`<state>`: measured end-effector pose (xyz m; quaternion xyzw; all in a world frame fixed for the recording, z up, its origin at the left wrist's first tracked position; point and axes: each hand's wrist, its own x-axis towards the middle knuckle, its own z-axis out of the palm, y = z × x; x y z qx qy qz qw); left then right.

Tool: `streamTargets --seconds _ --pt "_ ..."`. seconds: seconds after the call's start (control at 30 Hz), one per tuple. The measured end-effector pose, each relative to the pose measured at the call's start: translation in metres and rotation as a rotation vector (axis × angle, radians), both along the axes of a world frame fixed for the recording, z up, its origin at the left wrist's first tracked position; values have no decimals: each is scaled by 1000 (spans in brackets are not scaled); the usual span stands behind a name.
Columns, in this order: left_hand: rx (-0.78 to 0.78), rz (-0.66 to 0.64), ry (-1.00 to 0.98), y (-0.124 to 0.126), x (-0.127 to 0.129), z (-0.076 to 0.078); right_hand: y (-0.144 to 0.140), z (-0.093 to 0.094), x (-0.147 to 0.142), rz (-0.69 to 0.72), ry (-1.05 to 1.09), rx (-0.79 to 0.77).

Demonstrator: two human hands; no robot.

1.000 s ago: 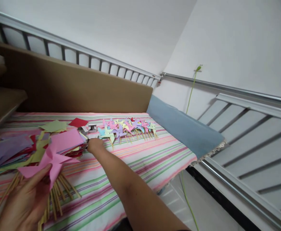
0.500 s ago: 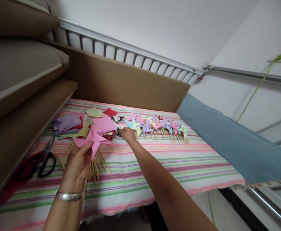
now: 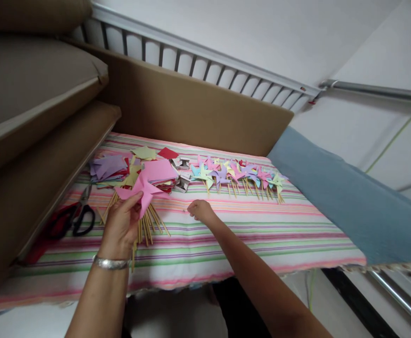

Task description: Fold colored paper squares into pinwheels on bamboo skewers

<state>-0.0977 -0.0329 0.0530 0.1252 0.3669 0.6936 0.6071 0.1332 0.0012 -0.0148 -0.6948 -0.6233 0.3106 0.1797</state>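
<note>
My left hand [image 3: 124,223] pinches a pink paper pinwheel [image 3: 145,190] near its middle, thumb on top. A wooden stick [image 3: 133,256] pokes out below this hand; whether it is held cannot be made out. My right hand [image 3: 200,210] is closed, its fingertips pinching a tiny grey pin [image 3: 184,211] just above the striped cloth. Behind it stand two small open boxes [image 3: 182,183], beside a stack of square paper [image 3: 160,170] with pink on top. More wooden sticks [image 3: 145,225] fan out under the pink pinwheel.
Finished pinwheels [image 3: 221,174] on sticks lie in a row at the back right. Black-handled scissors [image 3: 82,206] rest at left, near purple cut paper [image 3: 109,166]. A brown board [image 3: 198,112] borders the striped cloth [image 3: 262,239] behind; stacked cushions [image 3: 40,84] border it at left.
My right hand has drawn back from the small boxes towards me, now with a tiny pin at its fingertips. My left hand still holds the pink pinwheel. The view has shifted slightly.
</note>
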Motion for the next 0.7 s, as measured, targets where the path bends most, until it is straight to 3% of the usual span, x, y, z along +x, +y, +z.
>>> streamTargets --seconds 0.13,0.27,0.7 --pt "-23 -53 -23 1 -1 1 -33 -9 5 27 -24 247" --pt "-32 -69 -22 0 3 1 -47 -15 0 77 -85 363" --pt "11 -40 -10 2 7 -3 -8 -18 -16 64 -356 287"
